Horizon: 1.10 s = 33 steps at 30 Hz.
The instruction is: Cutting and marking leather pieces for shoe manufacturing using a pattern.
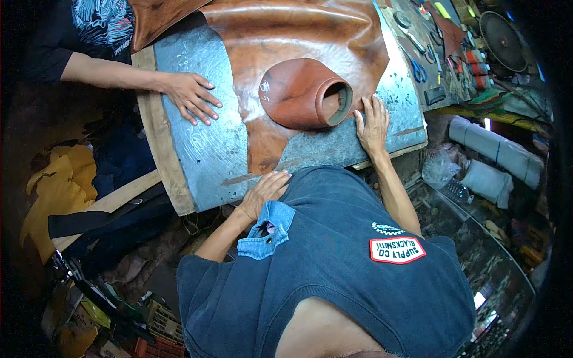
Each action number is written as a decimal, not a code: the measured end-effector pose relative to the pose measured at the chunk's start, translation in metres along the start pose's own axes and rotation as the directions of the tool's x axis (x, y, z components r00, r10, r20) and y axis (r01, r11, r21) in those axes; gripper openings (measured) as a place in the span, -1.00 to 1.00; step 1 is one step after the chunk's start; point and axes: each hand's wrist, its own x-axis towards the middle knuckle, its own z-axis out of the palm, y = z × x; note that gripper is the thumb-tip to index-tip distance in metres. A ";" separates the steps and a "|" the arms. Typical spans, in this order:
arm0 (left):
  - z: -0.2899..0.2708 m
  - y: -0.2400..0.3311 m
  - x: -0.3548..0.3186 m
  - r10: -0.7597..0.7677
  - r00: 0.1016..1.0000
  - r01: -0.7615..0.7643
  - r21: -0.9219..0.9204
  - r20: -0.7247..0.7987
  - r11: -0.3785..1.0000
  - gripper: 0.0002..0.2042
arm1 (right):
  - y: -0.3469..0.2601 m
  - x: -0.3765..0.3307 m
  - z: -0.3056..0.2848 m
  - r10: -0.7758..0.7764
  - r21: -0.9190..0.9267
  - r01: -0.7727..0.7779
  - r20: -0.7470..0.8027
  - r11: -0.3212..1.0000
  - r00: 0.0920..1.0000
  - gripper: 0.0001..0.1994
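A rolled brown leather piece [292, 95], shaped like a short tapering tube, lies on its side with its round opening toward the near right. Beneath it a large brown leather hide [298, 30] spreads over a grey metal-topped table [203, 155]. My right hand [373, 126] lies flat on the table, fingertips by the hide's right part, just right of the tube and apart from it. At the near edge, my left hand [267, 191] rests with fingers stretched out beside the hide's lower tip. Neither hand holds anything.
A co-worker's hand [192, 96] lies spread on the table's left part. Blue-handled scissors [419, 73] and other tools lie on a bench at the right. Yellow leather [62, 185] hangs at the left, near a wooden board [122, 197]. Wrapped white rolls [495, 149] are at the right.
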 end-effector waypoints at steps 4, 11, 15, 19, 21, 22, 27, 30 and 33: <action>-0.008 0.006 0.005 -0.033 0.999 0.033 -0.001 0.035 0.999 -0.63 | -0.001 -0.001 -0.001 -0.006 -0.001 0.006 -0.007 1.000 1.000 -0.50; 0.014 -0.006 0.028 -0.352 0.666 0.333 0.160 0.658 0.929 -0.76 | 0.000 0.004 -0.002 -0.024 0.066 0.027 -0.055 0.997 0.998 -0.56; 0.011 -0.013 0.004 -0.042 0.987 0.051 -0.054 0.155 0.997 -0.62 | -0.003 0.004 -0.006 0.032 0.047 -0.034 0.048 0.998 0.998 -0.52; -0.020 0.010 -0.003 0.044 0.992 -0.038 -0.053 0.118 0.998 -0.55 | 0.006 0.005 -0.008 -0.016 0.070 0.017 -0.018 0.997 1.000 -0.55; -0.043 0.017 0.007 0.043 0.985 -0.050 0.033 0.166 0.998 -0.52 | 0.016 0.009 -0.008 0.004 0.157 0.007 -0.072 0.988 0.997 -0.60; -0.055 0.018 0.013 0.032 0.963 -0.071 0.138 0.269 0.988 -0.48 | 0.020 0.012 -0.007 -0.020 0.160 0.027 -0.044 0.987 0.999 -0.60; -0.102 -0.008 0.012 -0.189 0.968 0.224 0.223 -0.168 0.949 -0.46 | 0.027 0.015 -0.001 -0.028 0.124 0.049 -0.163 0.991 0.986 -0.63; -0.123 -0.039 -0.011 -0.323 0.733 0.614 0.378 -0.599 0.693 -0.51 | 0.027 0.014 -0.001 -0.015 0.144 0.037 -0.155 0.989 0.988 -0.63; -0.130 -0.074 -0.022 -0.535 0.337 0.890 0.077 -0.775 0.449 -0.49 | 0.027 0.013 -0.004 -0.011 0.158 0.035 -0.152 0.987 0.988 -0.62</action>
